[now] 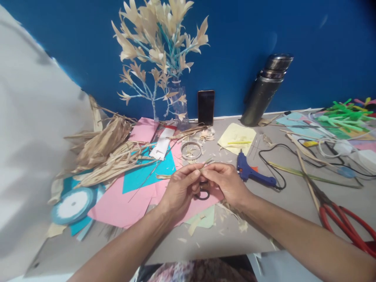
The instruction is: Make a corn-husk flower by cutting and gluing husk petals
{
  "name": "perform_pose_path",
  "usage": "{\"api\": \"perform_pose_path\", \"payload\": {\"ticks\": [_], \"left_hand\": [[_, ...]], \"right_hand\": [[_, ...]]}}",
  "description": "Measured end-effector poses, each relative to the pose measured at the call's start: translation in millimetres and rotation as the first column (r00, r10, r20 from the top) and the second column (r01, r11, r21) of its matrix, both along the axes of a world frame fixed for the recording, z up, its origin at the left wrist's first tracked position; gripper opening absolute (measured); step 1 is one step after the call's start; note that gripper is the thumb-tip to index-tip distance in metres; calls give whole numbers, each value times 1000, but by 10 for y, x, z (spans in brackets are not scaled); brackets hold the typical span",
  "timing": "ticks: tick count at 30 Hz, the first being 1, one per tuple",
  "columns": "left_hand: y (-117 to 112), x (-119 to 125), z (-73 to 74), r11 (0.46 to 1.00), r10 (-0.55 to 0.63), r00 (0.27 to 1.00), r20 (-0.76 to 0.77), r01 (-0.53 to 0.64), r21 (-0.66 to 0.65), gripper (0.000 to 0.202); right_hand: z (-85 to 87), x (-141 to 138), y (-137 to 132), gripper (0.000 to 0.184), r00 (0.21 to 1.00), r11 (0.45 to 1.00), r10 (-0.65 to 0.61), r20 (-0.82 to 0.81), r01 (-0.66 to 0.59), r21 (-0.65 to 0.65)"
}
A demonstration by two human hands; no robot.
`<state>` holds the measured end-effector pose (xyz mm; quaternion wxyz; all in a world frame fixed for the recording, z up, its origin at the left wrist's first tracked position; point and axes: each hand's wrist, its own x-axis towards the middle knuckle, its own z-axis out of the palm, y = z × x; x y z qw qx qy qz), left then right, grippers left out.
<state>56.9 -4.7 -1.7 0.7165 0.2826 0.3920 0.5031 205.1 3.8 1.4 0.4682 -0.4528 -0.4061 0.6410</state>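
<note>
My left hand (181, 187) and my right hand (226, 181) meet over the middle of the grey table (235, 235). Both pinch a thin dried straw strip (202, 167) between thumb and fingers, fingertips touching. Small black scissors (203, 193) lie under the hands, partly hidden, on pink paper (123, 203). Straw scraps (232, 219) are scattered on the table just below my hands.
A pile of dried husks (105, 152) lies left. A vase with straw flowers (164, 51), a phone (206, 106) and a metal flask (266, 91) stand at the back. A blue glue gun (252, 173), tape roll (191, 150), blue ribbon spool (73, 204) and red-handled shears (343, 223) surround my hands.
</note>
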Motion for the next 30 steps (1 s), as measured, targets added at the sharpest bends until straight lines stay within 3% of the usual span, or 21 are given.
{"api": "perform_pose_path", "payload": {"ticks": [5, 11, 21, 30], "left_hand": [[-11, -1, -20, 1000, -20, 1000, 7, 20, -6, 31], [-1, 3, -25, 999, -25, 998, 55, 27, -41, 29], [21, -17, -54, 997, -16, 998, 57, 20, -72, 22], [-5, -19, -1, 995, -70, 994, 89, 77, -69, 26]], "right_hand": [[-20, -38, -14, 25, 996, 999, 38, -79, -41, -32], [-4, -59, -12, 21, 1000, 1000, 4, 5, -4, -30], [-47, -23, 1, 16, 996, 998, 59, 72, -57, -22], [-132, 0, -5, 21, 976, 978, 210, 64, -211, 4]]}}
